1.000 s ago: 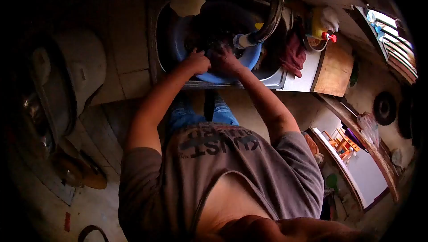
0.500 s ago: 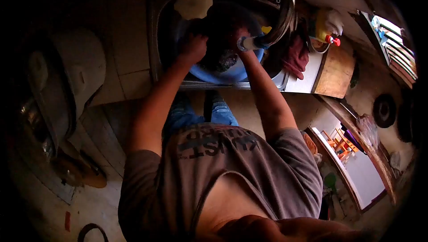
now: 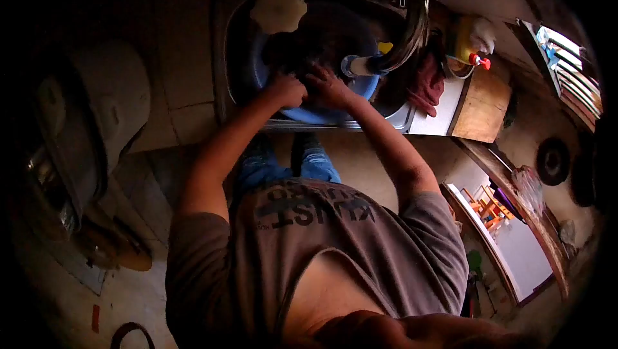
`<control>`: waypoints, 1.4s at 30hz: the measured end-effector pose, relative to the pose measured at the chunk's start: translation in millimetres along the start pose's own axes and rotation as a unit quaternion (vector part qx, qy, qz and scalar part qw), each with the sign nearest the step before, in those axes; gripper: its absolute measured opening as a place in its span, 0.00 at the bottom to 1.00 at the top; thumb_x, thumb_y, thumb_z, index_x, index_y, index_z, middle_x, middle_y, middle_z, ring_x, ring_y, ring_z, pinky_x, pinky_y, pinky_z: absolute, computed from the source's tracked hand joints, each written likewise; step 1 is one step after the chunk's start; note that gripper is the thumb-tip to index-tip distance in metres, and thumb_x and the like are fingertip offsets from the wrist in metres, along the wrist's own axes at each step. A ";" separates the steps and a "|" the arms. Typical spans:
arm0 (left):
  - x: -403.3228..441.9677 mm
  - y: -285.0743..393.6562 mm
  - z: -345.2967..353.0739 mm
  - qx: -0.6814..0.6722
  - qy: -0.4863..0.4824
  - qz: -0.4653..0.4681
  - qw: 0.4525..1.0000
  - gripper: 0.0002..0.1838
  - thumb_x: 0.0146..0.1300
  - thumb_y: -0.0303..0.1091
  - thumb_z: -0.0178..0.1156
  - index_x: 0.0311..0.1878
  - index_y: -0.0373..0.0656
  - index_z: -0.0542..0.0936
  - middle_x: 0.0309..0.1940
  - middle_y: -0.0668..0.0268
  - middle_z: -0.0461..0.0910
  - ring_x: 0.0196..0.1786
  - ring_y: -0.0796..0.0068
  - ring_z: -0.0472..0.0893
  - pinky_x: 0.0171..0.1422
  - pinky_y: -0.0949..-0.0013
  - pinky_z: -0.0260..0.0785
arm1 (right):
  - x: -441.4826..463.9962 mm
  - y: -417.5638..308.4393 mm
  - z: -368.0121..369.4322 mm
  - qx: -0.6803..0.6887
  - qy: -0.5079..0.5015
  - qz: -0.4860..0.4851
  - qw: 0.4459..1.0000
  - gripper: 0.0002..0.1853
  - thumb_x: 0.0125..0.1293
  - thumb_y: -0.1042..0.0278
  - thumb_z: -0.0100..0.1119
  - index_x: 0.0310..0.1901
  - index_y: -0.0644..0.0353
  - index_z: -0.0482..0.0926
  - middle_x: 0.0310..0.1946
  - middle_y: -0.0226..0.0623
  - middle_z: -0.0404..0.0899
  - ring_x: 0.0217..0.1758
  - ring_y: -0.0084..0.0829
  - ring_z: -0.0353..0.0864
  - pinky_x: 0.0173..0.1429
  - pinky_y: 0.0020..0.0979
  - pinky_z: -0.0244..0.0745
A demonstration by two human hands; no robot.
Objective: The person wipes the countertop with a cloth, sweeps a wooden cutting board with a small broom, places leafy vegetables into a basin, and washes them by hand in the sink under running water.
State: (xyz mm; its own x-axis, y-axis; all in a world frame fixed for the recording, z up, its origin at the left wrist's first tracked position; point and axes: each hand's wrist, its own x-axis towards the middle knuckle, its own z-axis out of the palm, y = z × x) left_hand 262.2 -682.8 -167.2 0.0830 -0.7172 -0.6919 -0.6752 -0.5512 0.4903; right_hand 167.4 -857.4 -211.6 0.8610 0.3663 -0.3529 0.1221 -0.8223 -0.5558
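A blue basin sits inside the metal sink, and its interior is very dark. In it lies a dark mass that looks like wet cloth, hard to make out in the shadow. My left hand is closed like a fist at the near side of the basin, gripping part of the dark cloth. Close beside it, my right hand has its fingers curled onto the same cloth. A faucet spout with a pale tip hangs over the basin, just above my right hand.
A pale scalloped knob overhangs the basin's far left. Right of the sink are a maroon cloth, a yellow container with a red cap, and a wooden board. Large pale containers stand at left.
Both hands have come nearer to me and closer together. My right hand has moved left, out from behind the spout. The dark cloth at the near side is now mostly covered.
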 end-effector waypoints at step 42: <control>29.8 -41.7 -2.4 -0.007 0.497 -0.113 0.861 0.16 0.54 0.36 0.58 0.46 0.47 0.83 0.55 0.51 0.72 0.66 0.39 0.58 0.67 0.49 0.56 | 74.1 20.5 -63.9 -0.036 0.224 0.223 0.948 0.24 0.53 0.59 0.61 0.53 0.56 0.76 0.49 0.45 0.76 0.51 0.49 0.76 0.50 0.46 0.74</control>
State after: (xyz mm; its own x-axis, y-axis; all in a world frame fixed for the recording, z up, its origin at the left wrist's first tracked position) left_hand 294.5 -682.3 -207.1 0.8011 -0.5981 0.0207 -0.5515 -0.7244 0.4135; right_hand 265.2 -874.9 -201.1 0.9564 -0.2331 -0.1761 -0.2836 -0.8855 -0.3680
